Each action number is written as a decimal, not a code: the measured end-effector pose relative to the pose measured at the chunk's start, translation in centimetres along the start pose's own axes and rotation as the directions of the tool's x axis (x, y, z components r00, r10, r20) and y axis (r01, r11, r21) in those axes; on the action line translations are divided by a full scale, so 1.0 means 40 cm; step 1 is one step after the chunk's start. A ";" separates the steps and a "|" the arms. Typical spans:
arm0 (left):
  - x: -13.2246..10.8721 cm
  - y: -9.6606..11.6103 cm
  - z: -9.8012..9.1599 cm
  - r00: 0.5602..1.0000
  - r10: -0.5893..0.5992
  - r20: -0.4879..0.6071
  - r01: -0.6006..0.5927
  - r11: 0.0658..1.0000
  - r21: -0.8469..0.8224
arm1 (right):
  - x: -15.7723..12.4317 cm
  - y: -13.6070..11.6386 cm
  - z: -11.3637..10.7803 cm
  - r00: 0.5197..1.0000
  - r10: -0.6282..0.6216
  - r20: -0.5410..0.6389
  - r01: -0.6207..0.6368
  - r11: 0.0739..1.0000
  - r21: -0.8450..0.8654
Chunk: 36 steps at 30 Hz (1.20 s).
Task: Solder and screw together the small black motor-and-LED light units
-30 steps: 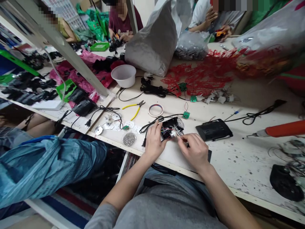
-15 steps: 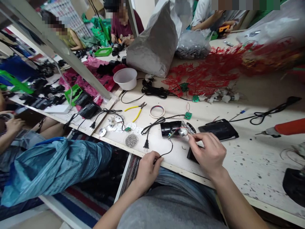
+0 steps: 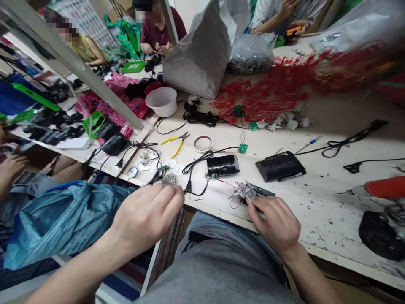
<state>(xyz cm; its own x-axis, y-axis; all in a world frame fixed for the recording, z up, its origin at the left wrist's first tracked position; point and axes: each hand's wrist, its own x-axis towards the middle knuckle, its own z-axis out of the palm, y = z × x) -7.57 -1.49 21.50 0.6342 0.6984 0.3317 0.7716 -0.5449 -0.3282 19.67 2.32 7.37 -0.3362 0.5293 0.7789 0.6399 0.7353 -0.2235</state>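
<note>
At the table's near edge, the left hand point(image 3: 145, 219), moved out to eight o'clock, pinches a small dark object point(image 3: 156, 177), while the right hand point(image 3: 274, 223) grips a wired metal part point(image 3: 247, 191).

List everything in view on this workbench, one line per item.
cylindrical housing: one, black, mid-bench
flat case: one, black, right of the housing
pliers: one pair, yellow handles, back-left of the housing
tape roll: one, white, beside the pliers
circuit boards: several, green, mid-bench
plastic bowl: one, white, far bench
plastic mesh: one heap, red, far right
sack: one, grey, far bench
co-workers: three, beyond the bench
wired metal part: one, silver, near bench edge
left hand: by the small screws
right hand: at the wired metal part
</note>
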 end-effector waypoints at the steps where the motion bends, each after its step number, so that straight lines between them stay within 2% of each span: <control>1: 0.016 -0.003 0.014 0.996 0.081 -0.023 -0.079 0.994 0.070 | -0.012 0.006 -0.007 1.000 -0.006 -0.005 0.006 0.999 -0.033; 3: 0.041 -0.010 0.064 0.981 0.191 -0.037 -0.187 0.977 0.099 | -0.036 0.019 -0.018 0.999 -0.040 -0.003 0.040 0.994 -0.099; 5: 0.050 -0.019 0.131 0.972 0.232 -0.032 -0.230 0.971 0.062 | -0.060 0.032 -0.026 0.997 -0.081 0.017 0.083 0.985 -0.149; 9: 0.032 -0.024 0.261 0.978 0.205 -0.043 -0.203 0.978 0.046 | -0.093 0.053 -0.038 0.986 -0.143 0.087 0.158 0.968 -0.197; 12: 0.004 -0.006 0.309 0.992 0.109 -0.057 -0.111 0.994 -0.025 | -0.100 0.064 -0.048 0.972 -0.195 0.129 0.220 0.951 -0.218; 16: -0.009 0.044 0.312 1.000 -0.012 0.021 0.015 0.989 -0.146 | -0.101 0.071 -0.053 0.961 -0.230 0.152 0.261 0.935 -0.241; 19: 0.021 0.114 0.304 0.991 -0.136 -0.007 0.125 0.923 -0.363 | -0.102 0.069 -0.048 0.961 -0.241 0.137 0.269 0.929 -0.253; 22: 0.074 0.200 0.317 0.971 -0.235 -0.039 0.154 0.744 -0.650 | -0.101 0.067 -0.045 0.960 -0.247 0.131 0.274 0.924 -0.267; 24: 0.107 0.249 0.334 0.967 -0.251 0.035 0.188 0.618 -0.763 | -0.097 0.067 -0.047 0.957 -0.253 0.142 0.283 0.917 -0.280; 28: 0.131 0.298 0.360 0.928 -0.259 0.268 0.356 0.403 -0.843 | -0.093 0.072 -0.054 0.949 -0.263 0.171 0.305 0.904 -0.300; 30: 0.121 0.306 0.365 0.912 -0.298 0.283 0.380 0.348 -0.857 | -0.094 0.075 -0.054 0.946 -0.266 0.184 0.312 0.902 -0.298; 32: 0.104 0.313 0.367 0.920 -0.325 0.218 0.336 0.371 -0.866 | -0.097 0.076 -0.050 0.945 -0.267 0.190 0.314 0.904 -0.290; 36: 0.072 0.333 0.377 0.951 -0.306 0.043 0.217 0.563 -0.797 | -0.100 0.072 -0.045 0.952 -0.242 0.188 0.288 0.917 -0.277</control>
<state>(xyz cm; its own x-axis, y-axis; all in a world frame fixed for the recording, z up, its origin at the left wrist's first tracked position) 3.82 0.25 4.76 0.3655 0.8506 0.3779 0.6107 -0.5255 0.5923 24.09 1.57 4.68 -0.6050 0.4057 0.6851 0.6812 0.7093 0.1815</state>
